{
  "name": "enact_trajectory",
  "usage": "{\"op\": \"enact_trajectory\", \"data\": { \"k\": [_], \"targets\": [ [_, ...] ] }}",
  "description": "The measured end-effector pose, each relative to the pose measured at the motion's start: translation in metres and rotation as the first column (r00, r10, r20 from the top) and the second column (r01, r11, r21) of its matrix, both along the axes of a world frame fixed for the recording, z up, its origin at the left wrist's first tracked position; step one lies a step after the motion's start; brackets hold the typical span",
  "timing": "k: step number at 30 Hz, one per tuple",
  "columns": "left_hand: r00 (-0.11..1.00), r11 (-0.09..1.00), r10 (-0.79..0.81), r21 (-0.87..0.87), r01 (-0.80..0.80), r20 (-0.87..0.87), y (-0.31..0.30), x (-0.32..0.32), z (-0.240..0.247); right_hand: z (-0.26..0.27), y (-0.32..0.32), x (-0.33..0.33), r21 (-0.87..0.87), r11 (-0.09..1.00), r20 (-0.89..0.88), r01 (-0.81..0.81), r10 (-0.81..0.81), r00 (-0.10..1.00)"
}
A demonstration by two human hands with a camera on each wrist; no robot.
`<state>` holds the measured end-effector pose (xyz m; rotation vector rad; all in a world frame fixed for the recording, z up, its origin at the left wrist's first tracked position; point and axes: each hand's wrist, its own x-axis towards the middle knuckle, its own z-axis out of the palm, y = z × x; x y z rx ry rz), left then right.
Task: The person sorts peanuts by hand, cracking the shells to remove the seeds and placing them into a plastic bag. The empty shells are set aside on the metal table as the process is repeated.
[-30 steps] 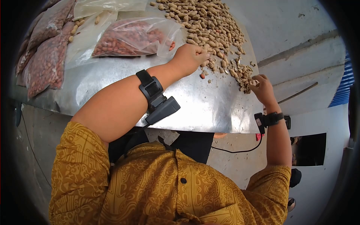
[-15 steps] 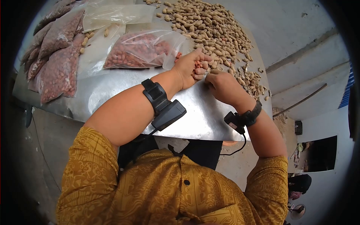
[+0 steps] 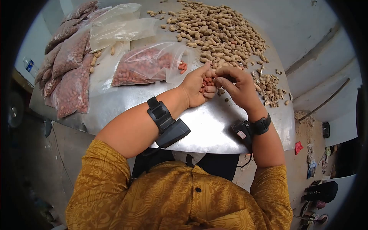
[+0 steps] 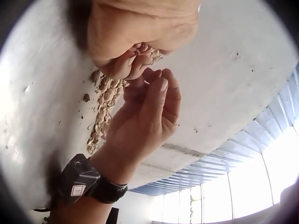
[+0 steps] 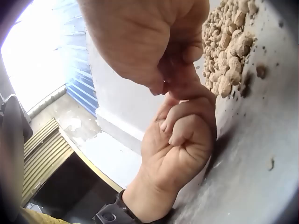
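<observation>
My left hand (image 3: 196, 87) is palm up, its fingers curled round several red peanut kernels (image 3: 207, 83). My right hand (image 3: 242, 89) meets its fingertips, thumb and forefinger pinching a small pinkish piece, too small to identify surely. Both hands are over the metal table (image 3: 207, 132), by the near edge of the unshelled peanuts (image 3: 226, 36). In the left wrist view, my right hand (image 4: 145, 112) is below my curled left hand (image 4: 140, 28). In the right wrist view, my left hand (image 5: 180, 140) shows bent fingers under my right hand (image 5: 145, 37).
A clear bag of red kernels (image 3: 143, 67) lies open left of my hands, kernels at its mouth. Filled bags (image 3: 73, 90) are piled at the far left, beside empty plastic bags (image 3: 122, 30). Broken shells (image 3: 268, 86) lie in a small heap at the right.
My right hand has come from the shell heap at the right to my left hand's fingertips. My left hand has turned palm up, showing the kernels. The head view has shifted.
</observation>
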<state>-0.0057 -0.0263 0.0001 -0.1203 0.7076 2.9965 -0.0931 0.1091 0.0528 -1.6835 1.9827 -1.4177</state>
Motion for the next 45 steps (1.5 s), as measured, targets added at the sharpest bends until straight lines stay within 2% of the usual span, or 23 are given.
{"op": "enact_trajectory", "data": {
  "k": [3, 4, 6, 8, 10, 12, 14, 15, 17, 18, 19, 21, 23, 24, 27, 30, 39, 42, 45],
  "targets": [
    [0.999, 0.999, -0.007, 0.038, 0.005, 0.044, 0.000, -0.002, 0.000, 0.004, 0.002, -0.008, -0.059, 0.998, -0.049, -0.015, 0.012, 0.999],
    [0.999, 0.999, -0.011, 0.039, 0.009, 0.053, 0.000, -0.002, 0.002, -0.007, 0.001, -0.018, -0.112, 0.993, -0.021, 0.028, -0.030, 0.999],
    [0.997, 0.999, -0.017, 0.038, 0.014, 0.073, -0.001, -0.002, 0.006, -0.009, 0.007, -0.024, -0.104, 0.991, 0.059, 0.079, -0.073, 0.996],
    [0.996, 0.994, 0.031, -0.104, -0.023, 0.083, 0.002, -0.001, 0.005, -0.014, 0.012, -0.033, -0.091, 0.989, 0.150, 0.113, -0.099, 0.984],
    [0.997, 0.973, 0.042, -0.230, -0.027, 0.061, 0.008, 0.002, 0.009, -0.013, 0.014, -0.039, -0.100, 0.985, 0.141, 0.140, -0.126, 0.982],
    [0.997, 0.922, 0.060, -0.386, -0.039, 0.041, 0.014, 0.002, 0.011, -0.015, 0.016, -0.041, -0.114, 0.978, 0.145, 0.174, -0.157, 0.977],
    [0.993, 0.823, 0.110, -0.563, -0.072, 0.034, 0.019, -0.001, 0.021, -0.019, 0.016, -0.044, -0.204, 0.965, 0.054, 0.164, -0.156, 0.986],
    [0.992, 0.678, 0.122, -0.732, -0.066, 0.023, 0.020, -0.002, 0.029, -0.020, 0.016, -0.044, -0.243, 0.958, 0.004, 0.154, -0.158, 0.988],
    [0.990, 0.308, 0.142, -0.950, -0.055, -0.012, 0.009, -0.010, 0.045, -0.019, 0.017, -0.045, -0.248, 0.958, 0.006, 0.147, -0.150, 0.989],
    [0.957, -0.263, 0.048, -0.928, -0.263, -0.284, -0.001, -0.016, 0.047, -0.019, 0.018, -0.045, -0.246, 0.959, 0.006, 0.139, -0.142, 0.990],
    [0.965, -0.449, 0.021, -0.864, -0.225, -0.262, -0.008, -0.018, 0.055, -0.020, 0.018, -0.046, -0.257, 0.956, -0.003, 0.141, -0.146, 0.989],
    [0.980, -0.765, -0.026, -0.627, -0.147, -0.199, -0.020, -0.020, 0.076, -0.023, 0.017, -0.046, -0.284, 0.948, -0.017, 0.146, -0.158, 0.987],
    [0.994, -0.891, 0.027, -0.449, 0.071, 0.103, -0.041, -0.026, 0.084, -0.021, 0.019, -0.045, -0.300, 0.942, -0.030, 0.153, -0.169, 0.985],
    [0.966, -0.932, 0.078, -0.327, 0.159, 0.246, -0.049, -0.028, 0.084, -0.021, 0.019, -0.046, -0.314, 0.937, -0.042, 0.155, -0.177, 0.983],
    [0.930, -0.984, 0.142, -0.054, 0.170, 0.340, -0.055, -0.028, 0.082, -0.024, 0.018, -0.048, -0.344, 0.925, -0.072, 0.159, -0.195, 0.978],
    [0.905, -0.986, 0.163, 0.040, 0.161, 0.393, -0.046, -0.024, 0.084, -0.028, 0.016, -0.050, -0.366, 0.920, -0.094, 0.143, -0.189, 0.977],
    [0.844, -0.966, 0.251, 0.063, 0.251, 0.474, -0.042, -0.027, 0.096, -0.028, 0.015, -0.050, -0.364, 0.923, -0.120, 0.122, -0.177, 0.977],
    [0.830, -0.940, 0.318, 0.035, 0.340, 0.458, -0.021, -0.025, 0.102, -0.031, 0.013, -0.052, -0.367, 0.923, -0.121, 0.119, -0.174, 0.977],
    [0.876, -0.940, 0.323, 0.012, 0.341, 0.359, 0.003, -0.015, 0.103, -0.031, 0.012, -0.052, -0.355, 0.926, -0.105, 0.126, -0.174, 0.979]
  ]
}}
